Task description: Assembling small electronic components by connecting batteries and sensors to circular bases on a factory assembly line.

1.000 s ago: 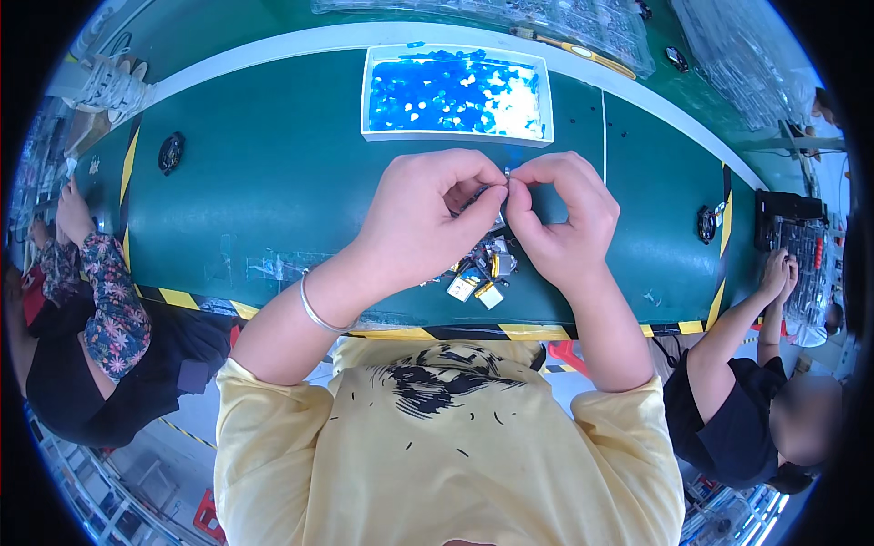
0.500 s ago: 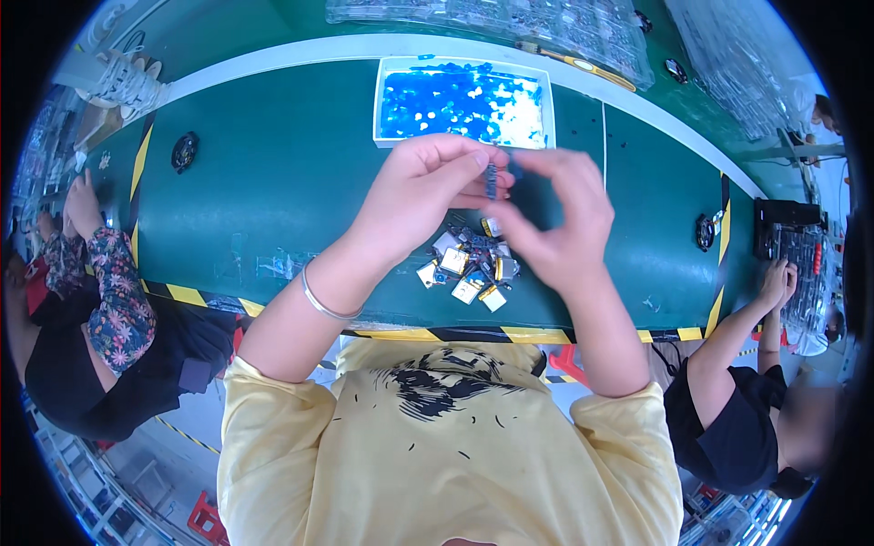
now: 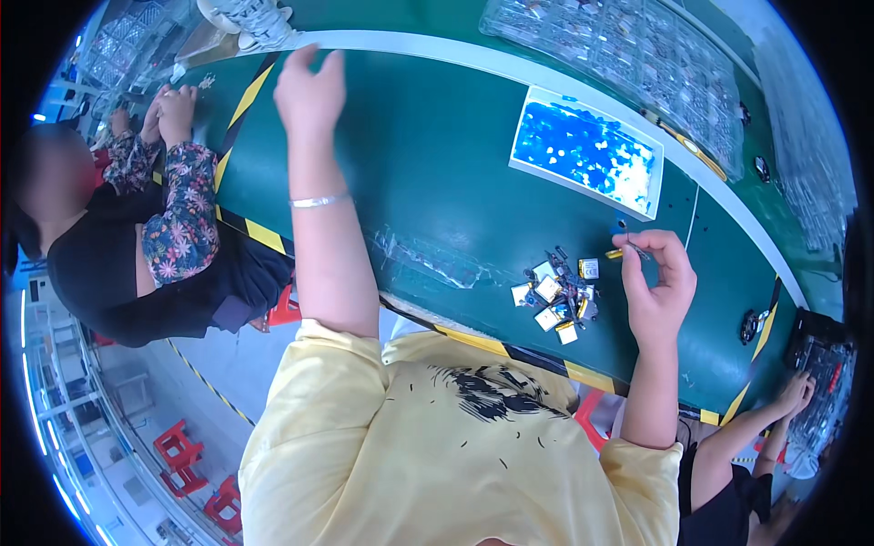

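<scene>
Green conveyor belt [image 3: 437, 173] has bare room at 9 to 12 o'clock of the parts pile [image 3: 557, 300]; white tray [image 3: 586, 150] at 1 o'clock. Right hand [image 3: 657, 287] pinches a thin dark wire part [image 3: 633, 244] at its fingertips. Left hand [image 3: 309, 91], fingers loosely spread, holds nothing, raised near the belt's far edge.

A factory assembly line: green conveyor belt [image 3: 437, 182], parts trays [image 3: 628, 45], seated co-workers.

You wear a pale yellow short-sleeved T-shirt [image 3: 437, 437] with a dark scribbled print [image 3: 496, 391] across the chest. A thin silver bangle [image 3: 319, 200] circles your left wrist. Both hands are bare, the forearms uncovered.
</scene>
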